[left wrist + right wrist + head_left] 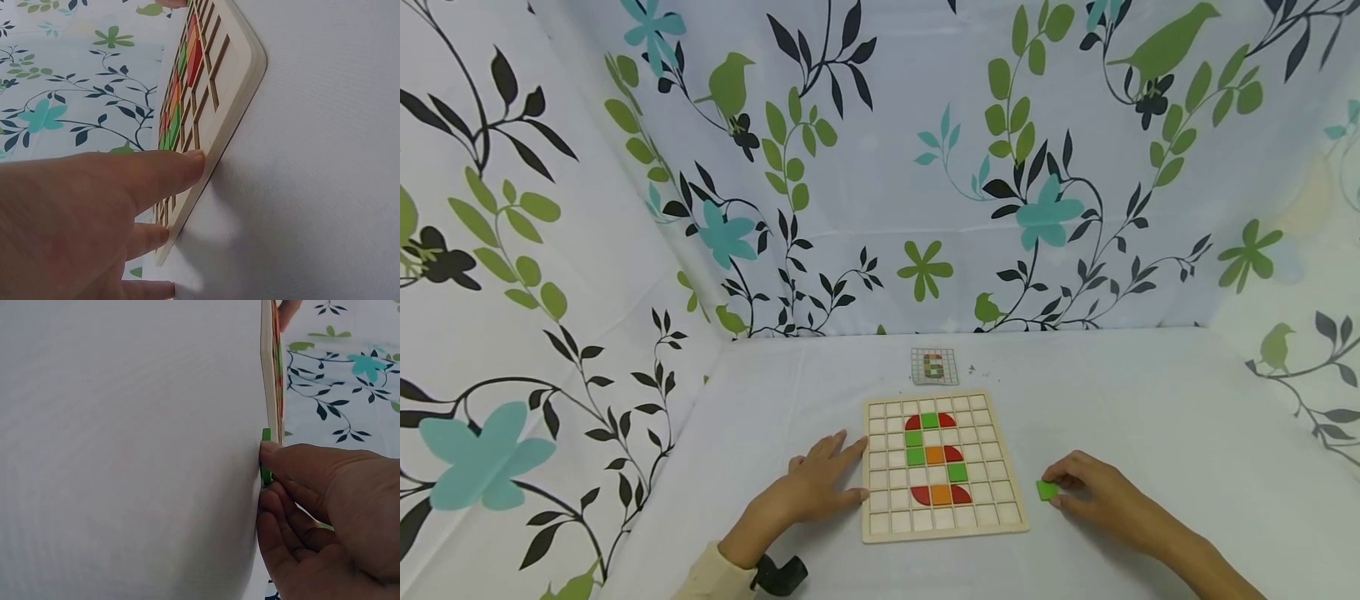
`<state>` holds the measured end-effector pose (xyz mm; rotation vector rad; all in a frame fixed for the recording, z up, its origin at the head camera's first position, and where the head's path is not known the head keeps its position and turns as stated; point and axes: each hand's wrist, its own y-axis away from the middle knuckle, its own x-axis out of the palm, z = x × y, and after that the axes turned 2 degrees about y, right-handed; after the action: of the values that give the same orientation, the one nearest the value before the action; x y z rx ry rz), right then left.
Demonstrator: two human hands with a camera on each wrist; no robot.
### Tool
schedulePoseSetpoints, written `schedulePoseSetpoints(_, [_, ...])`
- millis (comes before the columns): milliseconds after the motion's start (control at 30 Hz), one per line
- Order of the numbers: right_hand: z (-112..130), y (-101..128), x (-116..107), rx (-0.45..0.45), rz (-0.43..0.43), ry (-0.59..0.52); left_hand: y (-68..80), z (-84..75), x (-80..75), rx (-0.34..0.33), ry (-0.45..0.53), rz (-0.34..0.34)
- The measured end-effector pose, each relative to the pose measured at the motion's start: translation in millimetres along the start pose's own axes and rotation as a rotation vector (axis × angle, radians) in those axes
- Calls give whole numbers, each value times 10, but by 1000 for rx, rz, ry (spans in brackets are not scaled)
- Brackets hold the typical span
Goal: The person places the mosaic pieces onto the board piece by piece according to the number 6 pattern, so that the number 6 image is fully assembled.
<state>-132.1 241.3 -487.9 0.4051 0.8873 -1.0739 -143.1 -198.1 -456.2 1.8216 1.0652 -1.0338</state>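
My left hand [812, 483] is at the left side of a wooden grid board [887, 523]. In the left wrist view its fingers are stretched out, and the thumb [187, 167] touches the board's rim. Green square tiles [957, 472], orange square tiles [940, 495] and red rounded tiles [961, 494] form an S-like figure in the grid. To the right of the board, my right hand [1097, 496] pinches a loose green square tile [267, 456] between thumb and fingers. The tile is held low by the white surface; whether it touches is unclear.
A small pattern card [934, 367] with a similar coloured figure lies behind the board. White cloth [775, 400] covers the table, and a printed leaf-and-bird curtain [880, 208] hangs at the back and sides. A black strap piece [781, 575] sits at the left wrist.
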Motion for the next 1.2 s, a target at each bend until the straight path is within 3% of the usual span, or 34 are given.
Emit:
schedulePoseSetpoints(233, [6,-41,13,-63,-29,31,-6,16,-4,2,-15,3])
schedulePoseSetpoints(433, [164,-205,-35,7,-27,84,-21,32,-13,-11,-42,8])
schedulePoseSetpoints(633, [413,-403,-17,21,-8,99,-29,38,-12,-7,-35,6])
schedulePoseSetpoints(967, [863,-778,108,-57,82,111,-6,23,-25,-9,-9,6])
schedulePoseSetpoints(1200, [1022,-973,295,-108,157,115,-5,20,-18,-7,-3,7])
